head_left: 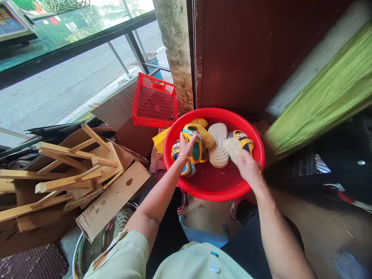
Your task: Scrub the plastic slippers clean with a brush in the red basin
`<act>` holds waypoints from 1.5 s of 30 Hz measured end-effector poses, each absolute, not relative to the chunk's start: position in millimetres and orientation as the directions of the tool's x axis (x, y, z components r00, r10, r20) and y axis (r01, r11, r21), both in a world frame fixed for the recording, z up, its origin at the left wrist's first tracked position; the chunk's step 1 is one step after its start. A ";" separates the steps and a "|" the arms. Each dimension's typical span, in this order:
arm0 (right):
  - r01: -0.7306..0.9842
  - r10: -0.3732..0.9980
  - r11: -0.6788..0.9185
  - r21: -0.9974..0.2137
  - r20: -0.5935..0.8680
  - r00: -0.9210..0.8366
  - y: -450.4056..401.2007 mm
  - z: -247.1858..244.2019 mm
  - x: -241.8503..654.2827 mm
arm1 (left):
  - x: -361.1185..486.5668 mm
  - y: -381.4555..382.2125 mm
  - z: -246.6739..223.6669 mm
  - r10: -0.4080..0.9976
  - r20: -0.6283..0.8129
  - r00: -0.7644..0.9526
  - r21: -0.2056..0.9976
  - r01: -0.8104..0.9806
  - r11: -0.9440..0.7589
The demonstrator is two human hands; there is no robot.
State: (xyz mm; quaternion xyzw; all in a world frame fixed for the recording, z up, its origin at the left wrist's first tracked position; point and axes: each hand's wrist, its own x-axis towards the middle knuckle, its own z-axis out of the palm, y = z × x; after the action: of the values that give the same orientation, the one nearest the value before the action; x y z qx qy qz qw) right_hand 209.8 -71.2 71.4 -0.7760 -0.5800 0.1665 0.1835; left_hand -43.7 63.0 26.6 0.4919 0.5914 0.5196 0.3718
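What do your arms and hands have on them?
The left hand and right hand wear no gloves. A thin gold bangle circles the left wrist. A short pale green sleeve covers the left upper arm, and both forearms are bare.

No legible text, labels or numbers anywhere
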 end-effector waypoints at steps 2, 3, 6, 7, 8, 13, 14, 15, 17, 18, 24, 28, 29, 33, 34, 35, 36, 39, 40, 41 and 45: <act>0.796 0.904 -0.384 -0.468 -0.014 0.428 -63.3 71.8 232.9 | -47.0 61.3 28.2 0.964 0.139 -0.228 0.913 0.406 -0.036; 0.776 0.882 -0.417 -0.474 -0.003 0.472 -59.2 70.6 241.4 | -45.5 57.7 29.3 0.960 0.193 -0.204 0.853 0.519 -0.061; 0.752 0.867 -0.429 -0.501 0.005 0.498 -49.9 62.1 252.4 | -32.0 41.4 32.6 0.946 0.324 0.009 0.603 0.769 -0.213; 0.756 0.877 -0.415 -0.507 -0.004 0.480 -47.9 58.4 252.1 | -25.9 36.0 33.2 0.939 0.327 0.104 0.526 0.806 -0.272; 0.760 0.887 -0.404 -0.509 -0.015 0.461 -46.4 54.6 250.9 | -19.7 31.2 33.3 0.929 0.312 0.197 0.459 0.825 -0.329; 0.808 0.917 -0.382 -0.449 -0.077 0.391 -44.7 42.5 246.6 | 5.1 21.2 25.0 0.819 0.158 0.552 0.291 0.767 -0.572; 0.819 0.921 -0.377 -0.432 -0.086 0.379 -45.3 41.3 247.7 | 8.3 21.0 22.3 0.798 0.113 0.592 0.284 0.750 -0.597; 0.827 0.925 -0.373 -0.422 -0.095 0.368 -46.1 40.3 249.2 | 10.9 21.1 19.8 0.783 0.069 0.618 0.279 0.741 -0.610; 0.831 0.926 -0.374 -0.411 -0.109 0.362 -48.4 38.4 253.2 | 14.9 21.7 15.8 0.775 -0.003 0.632 0.271 0.746 -0.608; 0.833 0.925 -0.376 -0.405 -0.117 0.361 -49.7 37.6 255.2 | 16.4 22.2 14.4 0.777 -0.027 0.629 0.267 0.753 -0.601; 0.865 0.925 -0.379 -0.329 -0.165 0.343 -56.1 38.7 260.9 | 26.7 24.3 6.5 0.784 -0.110 0.611 0.283 0.775 -0.565; 0.872 0.915 -0.396 -0.288 -0.200 0.350 -58.8 47.1 259.6 | 34.0 23.1 0.5 0.799 -0.157 0.580 0.250 0.806 -0.536; 0.873 0.912 -0.400 -0.279 -0.212 0.350 -59.7 49.8 259.6 | 34.9 23.2 -0.5 0.800 -0.168 0.576 0.243 0.811 -0.533; 0.878 0.902 -0.415 -0.238 -0.235 0.363 -65.9 61.3 261.4 | 35.0 26.4 -2.9 0.798 -0.202 0.567 0.227 0.820 -0.526; 0.878 0.895 -0.426 -0.220 -0.243 0.374 -67.9 64.2 261.9 | 34.8 27.4 -3.6 0.799 -0.209 0.563 0.224 0.823 -0.522; 0.878 0.888 -0.436 -0.199 -0.251 0.385 -69.8 67.1 262.3 | 34.7 28.3 -4.4 0.801 -0.215 0.558 0.222 0.827 -0.516; 0.877 0.882 -0.446 -0.178 -0.258 0.395 -71.7 69.8 262.4 | 34.6 28.9 -5.4 0.804 -0.219 0.553 0.221 0.831 -0.511; 0.880 0.871 -0.457 -0.128 -0.264 0.414 -75.8 77.0 260.6 | 34.8 29.7 -9.3 0.812 -0.227 0.537 0.213 0.841 -0.497; 0.882 0.871 -0.457 -0.119 -0.262 0.416 -76.6 78.8 259.5 | 34.8 29.7 -10.6 0.814 -0.230 0.534 0.207 0.844 -0.495; 0.883 0.872 -0.456 -0.112 -0.256 0.418 -77.1 80.3 258.4 | 34.6 29.7 -11.8 0.813 -0.232 0.533 0.203 0.844 -0.496; 0.882 0.871 -0.463 -0.090 -0.231 0.434 -77.8 82.8 255.6 | 33.4 29.7 -14.1 0.811 -0.231 0.538 0.210 0.841 -0.498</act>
State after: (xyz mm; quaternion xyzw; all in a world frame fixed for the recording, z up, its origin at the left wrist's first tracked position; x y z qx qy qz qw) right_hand 255.6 -77.8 82.8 -0.8465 -0.5175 0.1230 -0.0220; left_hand 33.4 29.7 -14.1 0.8640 0.4780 -0.0511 0.1496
